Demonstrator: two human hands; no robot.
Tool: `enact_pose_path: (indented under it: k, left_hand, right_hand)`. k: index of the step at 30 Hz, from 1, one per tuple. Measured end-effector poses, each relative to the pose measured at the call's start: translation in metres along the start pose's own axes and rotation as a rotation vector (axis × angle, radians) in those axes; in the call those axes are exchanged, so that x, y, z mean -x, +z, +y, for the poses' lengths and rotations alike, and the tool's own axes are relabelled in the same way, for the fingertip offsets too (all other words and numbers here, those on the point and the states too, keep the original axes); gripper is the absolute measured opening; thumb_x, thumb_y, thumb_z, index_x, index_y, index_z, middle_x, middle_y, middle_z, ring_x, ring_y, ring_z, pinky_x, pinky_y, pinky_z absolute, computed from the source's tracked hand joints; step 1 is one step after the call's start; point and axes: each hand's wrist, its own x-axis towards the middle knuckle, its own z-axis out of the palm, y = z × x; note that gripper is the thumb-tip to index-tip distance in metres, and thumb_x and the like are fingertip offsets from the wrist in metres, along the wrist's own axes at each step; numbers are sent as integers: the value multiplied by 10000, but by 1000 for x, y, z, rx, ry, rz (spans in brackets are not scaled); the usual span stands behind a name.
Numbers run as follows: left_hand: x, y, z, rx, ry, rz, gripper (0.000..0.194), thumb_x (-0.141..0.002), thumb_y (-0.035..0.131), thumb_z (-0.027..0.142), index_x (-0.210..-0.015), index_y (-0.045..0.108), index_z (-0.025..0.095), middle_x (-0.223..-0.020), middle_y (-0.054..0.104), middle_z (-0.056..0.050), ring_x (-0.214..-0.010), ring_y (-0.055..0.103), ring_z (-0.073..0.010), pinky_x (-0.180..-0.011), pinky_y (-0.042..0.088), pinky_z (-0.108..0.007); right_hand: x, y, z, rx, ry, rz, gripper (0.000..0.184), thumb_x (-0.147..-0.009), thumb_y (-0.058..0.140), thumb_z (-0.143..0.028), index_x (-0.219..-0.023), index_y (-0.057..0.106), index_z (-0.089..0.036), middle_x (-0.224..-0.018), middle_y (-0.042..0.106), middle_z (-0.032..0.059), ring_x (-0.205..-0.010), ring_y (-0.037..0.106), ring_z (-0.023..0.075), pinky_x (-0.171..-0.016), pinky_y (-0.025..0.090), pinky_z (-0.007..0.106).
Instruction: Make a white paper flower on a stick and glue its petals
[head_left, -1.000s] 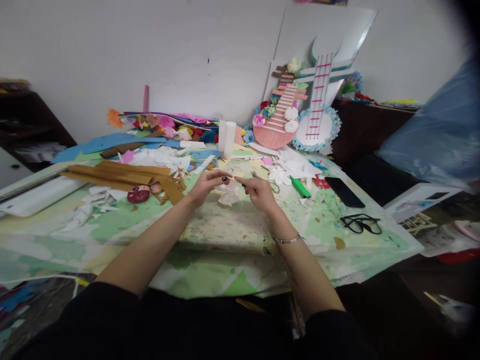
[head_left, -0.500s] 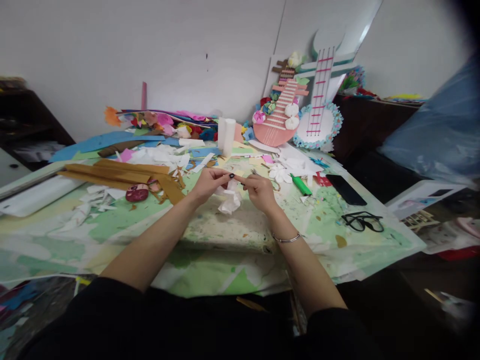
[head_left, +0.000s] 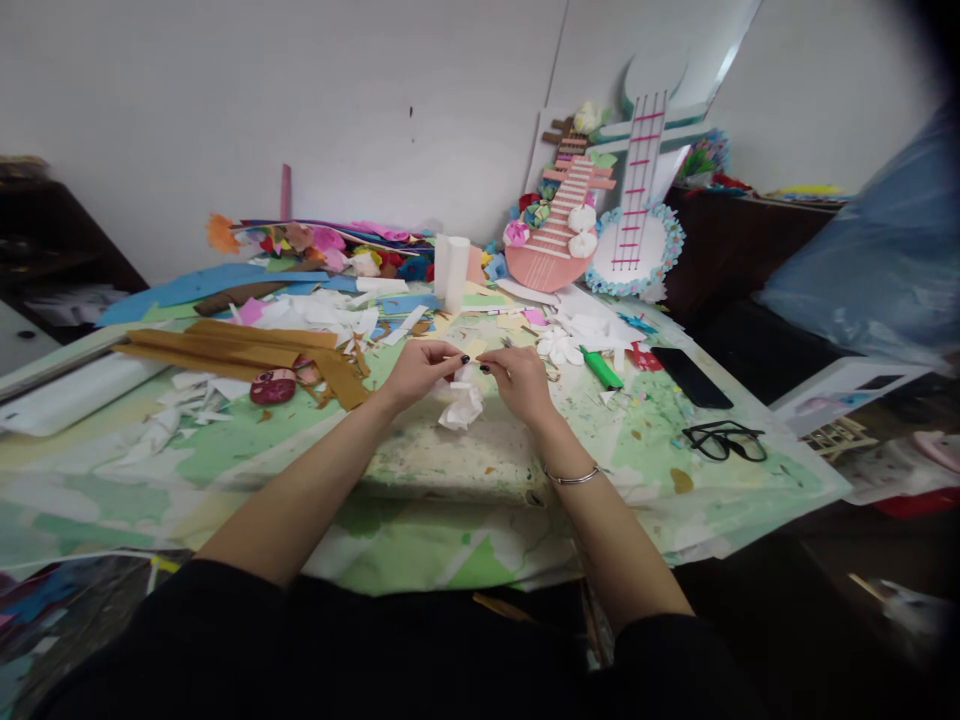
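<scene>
Paper (head_left: 460,406) hangs from the pinching left hand (head_left: 414,376) near the middle of the worktop's (head_left: 247,440) front edge; the right hand (head_left: 523,382), fingertips together, has just drawn slightly away.

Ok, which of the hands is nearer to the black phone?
Right. The right hand is to the left of the phone, with a green object between them. The left hand is farther left, on the right hand's far side from the phone.
</scene>
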Motion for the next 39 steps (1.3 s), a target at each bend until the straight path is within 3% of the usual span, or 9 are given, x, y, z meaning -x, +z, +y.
enact_pose_path:
  k: [11, 17, 26, 39]
  left_hand:
    - [2, 3, -1, -93, 69, -45, 360, -733, 621, 487, -686, 655, 132, -547, 563, 2, -491, 496, -99, -505, 405, -213]
    - [2, 4, 0, -229, 149, -35, 292, -760, 580, 412, -682, 662, 143, -569, 596, -4, -517, 495, -101, -526, 402, -204]
    - [2, 4, -4, -251, 145, -20, 257, -738, 601, 370, -771, 710, 139, -695, 690, -39, -591, 560, -126, -570, 447, -216]
    - [5, 3, -1, -239, 173, -44, 282, -719, 664, 396, -792, 738, 134, -758, 726, -73, -663, 618, -153, -622, 487, -236]
  right_hand:
    - [0, -1, -1, 40, -18, -32, 243, -900, 437, -121, -891, 671, -188, -775, 720, 26, -780, 600, 158, -806, 248, 342]
    - [0, 0, 0, 78, -29, -28, 239, -907, 427, -129, -913, 657, -193, -836, 719, 36, -791, 579, 159, -807, 242, 338]
    - [0, 2, 0, 74, -12, -5, 225, -920, 437, -164, -880, 654, -206, -894, 716, 43, -861, 585, 173, -809, 244, 343]
    - [0, -1, -4, 49, 27, -71, 200, -902, 531, -288, -777, 640, -177, -796, 681, 25, -764, 560, 149, -790, 238, 329]
